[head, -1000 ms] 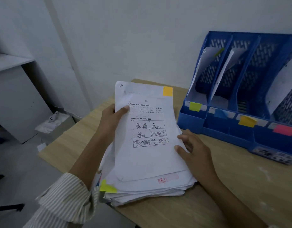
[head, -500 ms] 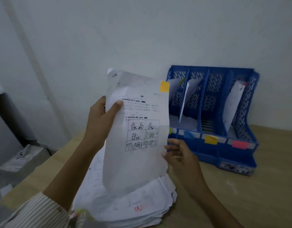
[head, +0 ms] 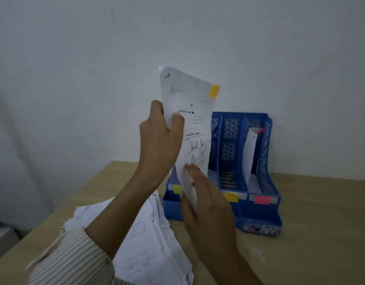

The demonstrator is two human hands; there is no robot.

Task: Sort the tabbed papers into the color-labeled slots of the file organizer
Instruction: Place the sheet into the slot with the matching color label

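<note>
My left hand [head: 160, 140] grips a white sheet [head: 189, 95] by its left edge and holds it upright in front of the blue file organizer [head: 259, 217]. An orange tab [head: 214, 91] sticks out at the sheet's top right corner. The straight fingers of my right hand [head: 206, 200] lie against the sheet's lower part. The organizer's front carries a yellow-green label [head: 177, 189], an orange label [head: 231, 196] and a pink label [head: 261, 199]. The sheet hides the left slots. A paper with a pink tab [head: 249, 153] stands in the pink slot.
A thick stack of white papers [head: 150, 239] lies on the wooden table [head: 321, 223] under my left forearm, left of the organizer. A white wall stands right behind the organizer. The table's left edge runs diagonally at the lower left.
My left hand has lifted the orange-tabbed sheet off the stack and carried it up and right, in front of the organizer. My right hand has risen from the table to the sheet's lower part.
</note>
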